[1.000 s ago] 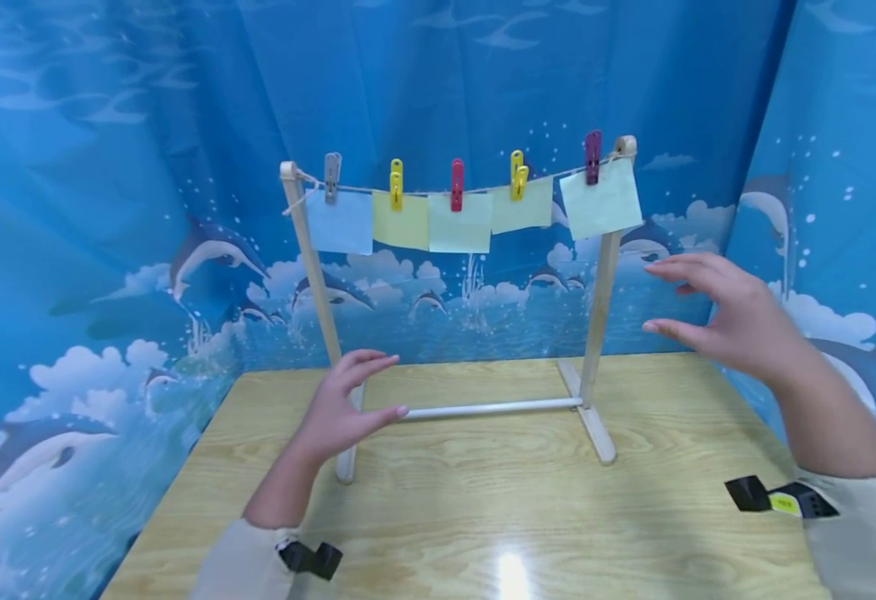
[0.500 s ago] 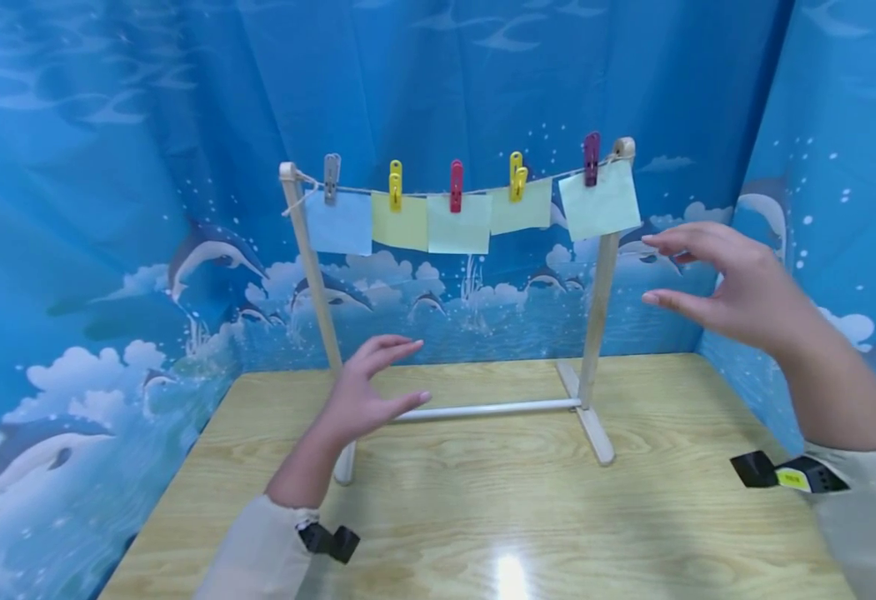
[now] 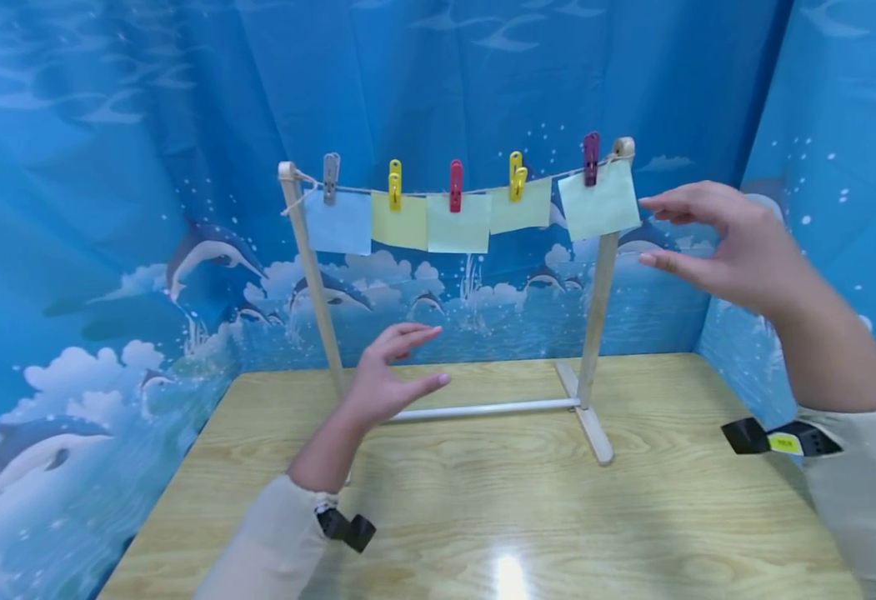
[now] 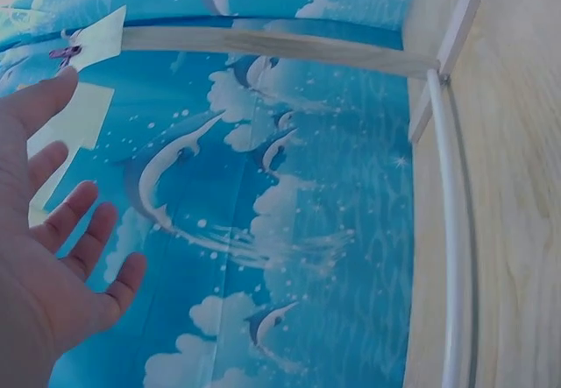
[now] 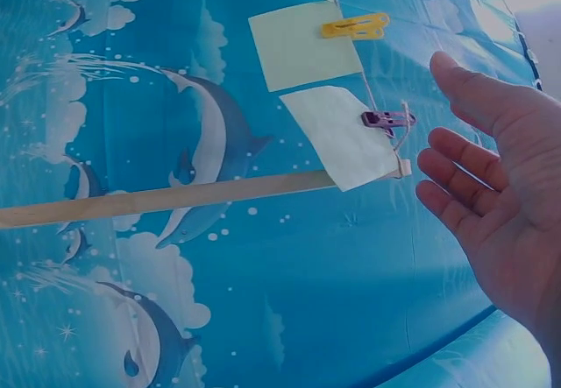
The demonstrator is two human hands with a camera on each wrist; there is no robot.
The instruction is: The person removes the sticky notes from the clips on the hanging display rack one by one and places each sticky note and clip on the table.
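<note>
A string (image 3: 422, 193) runs between the two posts of a wooden stand, with paper notes clipped along it. The rightmost note (image 3: 600, 202), pale green, hangs tilted under a purple clothespin (image 3: 591, 158). My right hand (image 3: 738, 242) is at that note's right side, holding nothing, thumb and fingers apart. Lower down, in front of the stand's left post (image 3: 313, 275), my left hand (image 3: 385, 375) is in the air with thumb and fingers spread and nothing between them. Farther left on the string are a blue note (image 3: 338, 223) and a grey clothespin (image 3: 331, 177).
Yellow clothespins (image 3: 396, 185) and a red clothespin (image 3: 456, 185) hold the middle notes. A white rod (image 3: 490, 408) joins the stand's feet on the wooden table (image 3: 483, 508). A blue dolphin curtain (image 3: 438, 83) closes off the back and sides.
My right hand has risen to the height of the rightmost note. My left hand has moved right and slightly up. The notes and clothespins stay in place.
</note>
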